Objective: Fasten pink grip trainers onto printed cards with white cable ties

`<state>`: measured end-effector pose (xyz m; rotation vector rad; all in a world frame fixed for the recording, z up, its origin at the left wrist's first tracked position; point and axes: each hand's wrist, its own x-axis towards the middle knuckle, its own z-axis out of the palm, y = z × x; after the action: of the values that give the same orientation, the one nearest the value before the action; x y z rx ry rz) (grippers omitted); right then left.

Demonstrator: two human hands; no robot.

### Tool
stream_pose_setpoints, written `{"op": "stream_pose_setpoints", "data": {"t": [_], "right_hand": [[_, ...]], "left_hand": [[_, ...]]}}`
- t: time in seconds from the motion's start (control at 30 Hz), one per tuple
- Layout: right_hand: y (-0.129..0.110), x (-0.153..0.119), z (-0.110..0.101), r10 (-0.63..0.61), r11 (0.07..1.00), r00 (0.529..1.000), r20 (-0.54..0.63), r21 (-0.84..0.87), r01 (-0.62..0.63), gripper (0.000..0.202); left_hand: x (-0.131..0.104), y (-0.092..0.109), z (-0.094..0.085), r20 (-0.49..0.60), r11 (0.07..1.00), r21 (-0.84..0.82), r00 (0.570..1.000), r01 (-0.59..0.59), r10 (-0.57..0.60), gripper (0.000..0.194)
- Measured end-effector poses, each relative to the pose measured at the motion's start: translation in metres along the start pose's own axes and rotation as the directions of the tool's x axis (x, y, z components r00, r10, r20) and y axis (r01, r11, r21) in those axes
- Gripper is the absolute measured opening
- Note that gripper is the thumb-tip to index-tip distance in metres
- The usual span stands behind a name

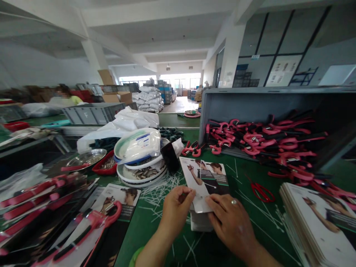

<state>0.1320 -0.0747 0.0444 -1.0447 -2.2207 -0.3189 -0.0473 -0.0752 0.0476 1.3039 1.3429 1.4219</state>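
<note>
A printed backing card (198, 181) is tilted up between my hands, over a stack of similar cards (201, 222). My left hand (176, 207) pinches at its lower left edge, thumb and forefinger closed together; anything small between those fingertips is hidden. At the lower right corner, my right hand (232, 218), with a ring on it, grips the card between thumb and fingers. A thin white strip, which looks like a cable tie (200, 167), runs along the upper part of the card. Loose white cable ties (160, 191) are strewn left of the stack.
Pink-and-black pliers (256, 137) spill from a grey crate (228, 104) at right. Red scissors (260, 191) lie before it. A tall card stack (319, 222) stands far right. Carded pliers (94, 222) lie left. Behind are stacked basins (141, 174) and a dark phone (170, 157).
</note>
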Motion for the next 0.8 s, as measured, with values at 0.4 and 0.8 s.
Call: {"op": "stream_pose_setpoints", "data": {"t": [0.4, 0.8], "right_hand": [[0.037, -0.013, -0.002, 0.151, 0.976, 0.960, 0.238, 0.118, -0.183, 0.032], [0.104, 0.002, -0.028, 0.312, 0.942, 0.849, 0.426, -0.020, -0.336, 0.034]], "left_hand": [[0.016, -0.044, -0.003, -0.066, 0.972, 0.231, 0.997, -0.033, 0.050, 0.025], [0.017, -0.053, 0.011, -0.029, 0.997, 0.015, 0.997, 0.075, -0.074, 0.037]]}}
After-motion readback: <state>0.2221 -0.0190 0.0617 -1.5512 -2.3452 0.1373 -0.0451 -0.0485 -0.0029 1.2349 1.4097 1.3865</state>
